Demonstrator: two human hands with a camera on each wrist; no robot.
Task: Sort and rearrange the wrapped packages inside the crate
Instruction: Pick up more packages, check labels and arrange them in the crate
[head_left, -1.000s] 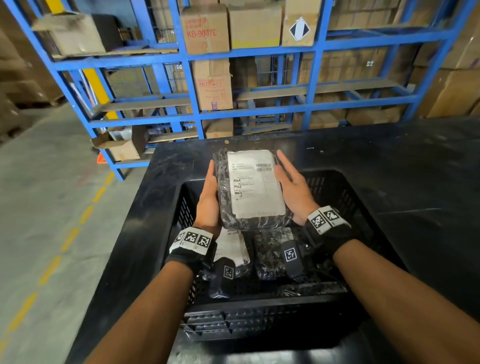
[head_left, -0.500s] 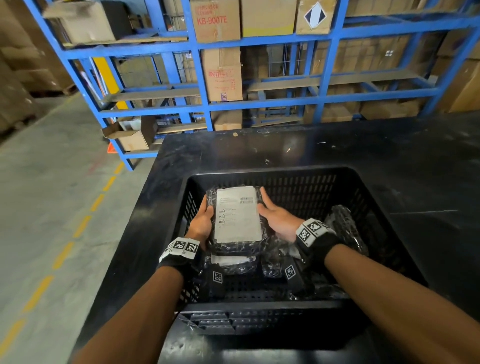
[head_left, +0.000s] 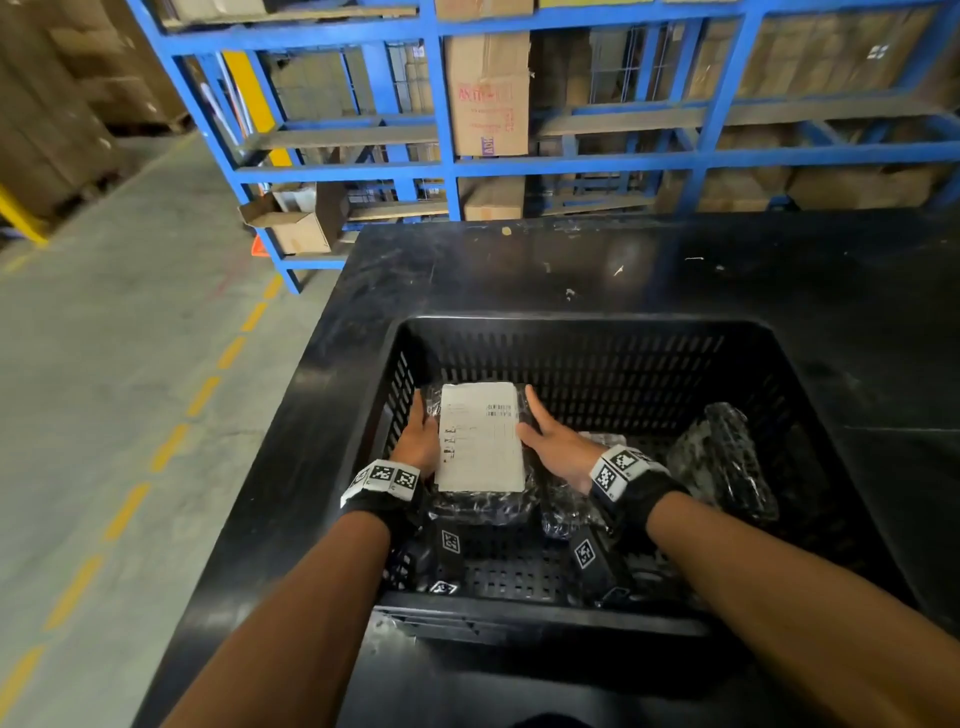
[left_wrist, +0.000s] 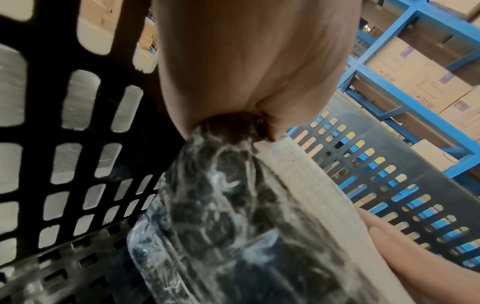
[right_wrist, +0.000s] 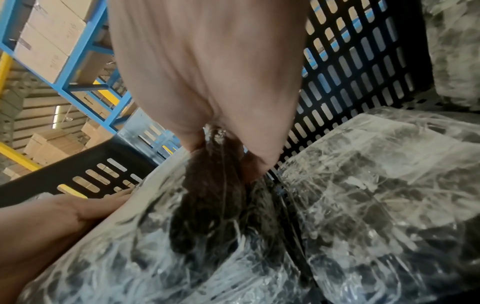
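Several wrapped packages are already down in the black slatted crate (head_left: 582, 332), so the sorting looks partly done but not finished. One labelled package (head_left: 480, 441) sits at the crate's far-left corner, held flat between the left hand (head_left: 418, 441) and the right hand (head_left: 558, 449). Each hand grips a long edge, and in the wrist views the fingers go down around the package's sides. It appears to rest on another wrapped package (head_left: 483, 506) below it, though whether its full weight is down I cannot tell.

What seems left: letting go of this one, then dealing with the package leaning on edge against the right wall (head_left: 727, 462) (tilted, not lying flat) and the loose one (right_wrist: 376, 174) just beside the right hand.

The held package is a dark, flattish block bound in crinkled clear film, with a white printed label (head_left: 480, 436) covering most of its top; a barcode shows near the far-right corner.
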